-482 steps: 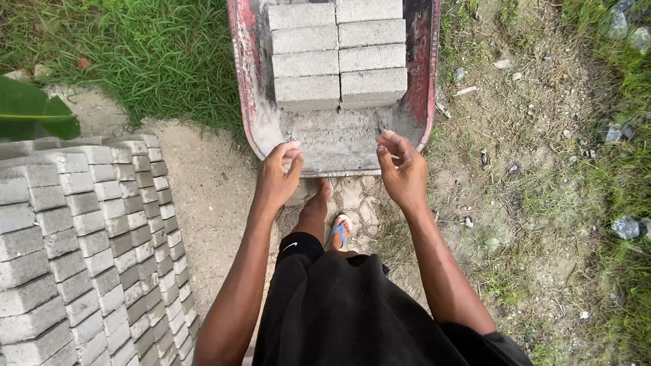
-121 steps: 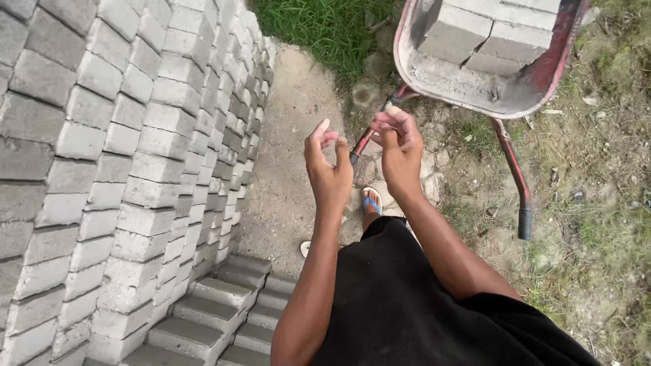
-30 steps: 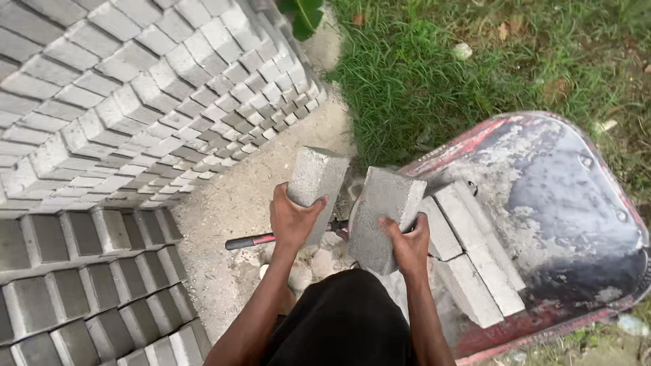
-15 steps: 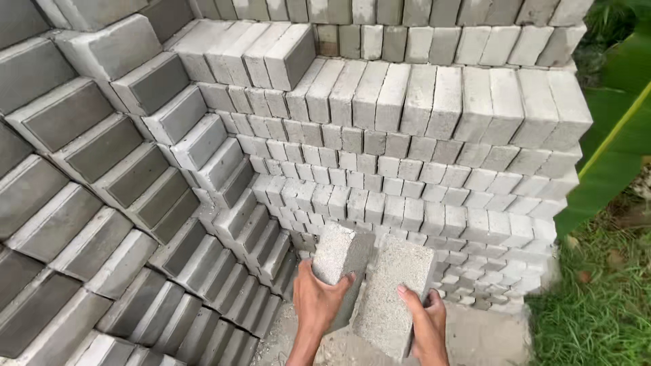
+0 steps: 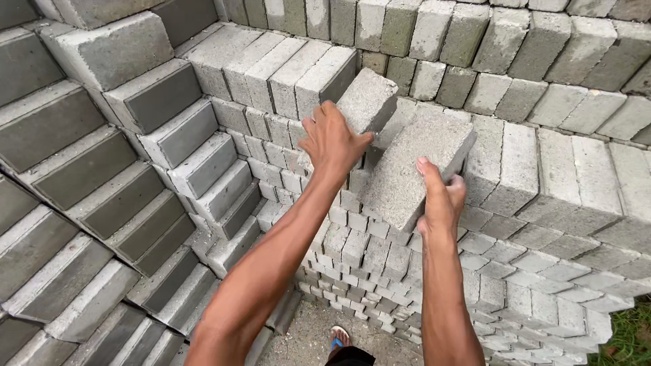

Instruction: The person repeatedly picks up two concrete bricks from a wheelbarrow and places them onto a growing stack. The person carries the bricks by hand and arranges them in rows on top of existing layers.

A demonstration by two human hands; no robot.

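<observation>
The left hand (image 5: 333, 144) grips a grey concrete block (image 5: 367, 102) from its near side, fingers spread over the block's face and thumb stretched toward the right edge. That block is held up, tilted, with one rough end face turned toward the camera; its far end sits just past the fingertips, close to the top row of the stacked blocks (image 5: 285, 68), though whether it touches them cannot be told.

The right hand (image 5: 441, 201) clasps a second concrete block (image 5: 415, 169) at its lower right corner, thumb pressed on the broad upper face and the other fingers wrapped behind the edge, mostly hidden. This block slants up and away from the thumb, its broad rough face toward the camera. It lies just right of the left hand's block, and the two appear close or touching near the left thumb.

Beyond both sets of fingertips the stacked blocks rise in rows, running back and to the right as a long wall of blocks (image 5: 556, 156) stepped downward. Left of the left hand's fingers, larger block rows (image 5: 102, 176) descend like stairs toward the lower left. Below the wrists, between the forearms, a foot in a sandal (image 5: 338, 337) stands on sandy ground (image 5: 308, 335). A strip of grass (image 5: 630, 332) shows far below the right hand's elbow side, at the lower right corner.
</observation>
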